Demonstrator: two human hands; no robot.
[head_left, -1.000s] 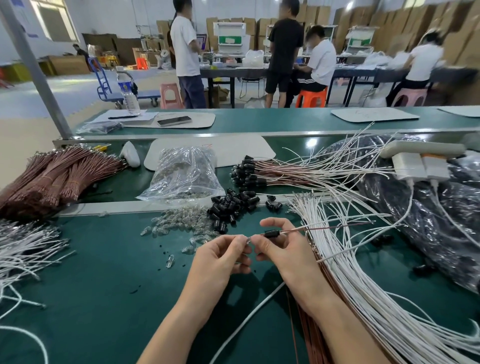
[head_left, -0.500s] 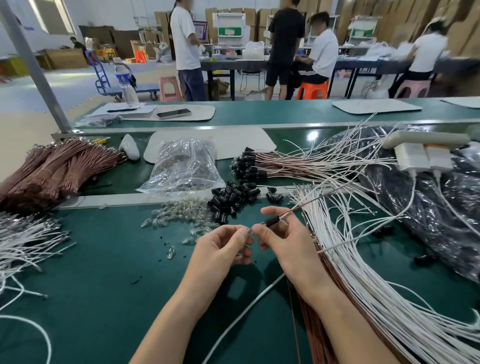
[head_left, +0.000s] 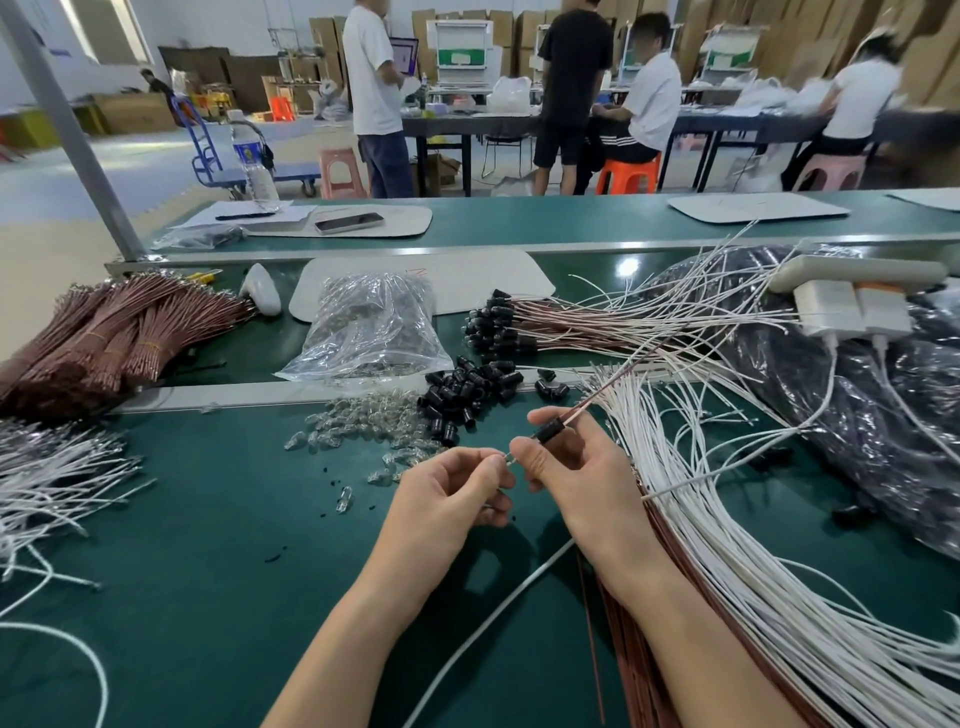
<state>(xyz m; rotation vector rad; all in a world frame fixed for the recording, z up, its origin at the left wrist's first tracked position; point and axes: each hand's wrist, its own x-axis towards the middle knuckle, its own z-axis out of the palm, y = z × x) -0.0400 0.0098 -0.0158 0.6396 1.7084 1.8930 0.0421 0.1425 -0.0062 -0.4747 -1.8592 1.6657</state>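
So the right hand (head_left: 576, 483) is gripping a black socket (head_left: 549, 431), fingers curled around it, just this side of the black cap pile (head_left: 462, 389); the left hand (head_left: 447, 499) is pinching a tiny bulb (head_left: 508, 458) at its tip.

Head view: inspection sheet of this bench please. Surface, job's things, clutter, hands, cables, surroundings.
Surface: green bench, two levels split by a metal rail.
Job's things: black socket on a brown-and-white wire pair; bulb, barely visible between the thumbs.
Clutter: loose bulbs, socket pile, bulb bag, finished leads, black plastic.
Grippers: left hand pinches the bulb; right hand pinches the socket.
Cables: white wires right of the right hand, brown bundles far left, power strip with two plugs.
Surroundings: phone, bottle, people at far tables.
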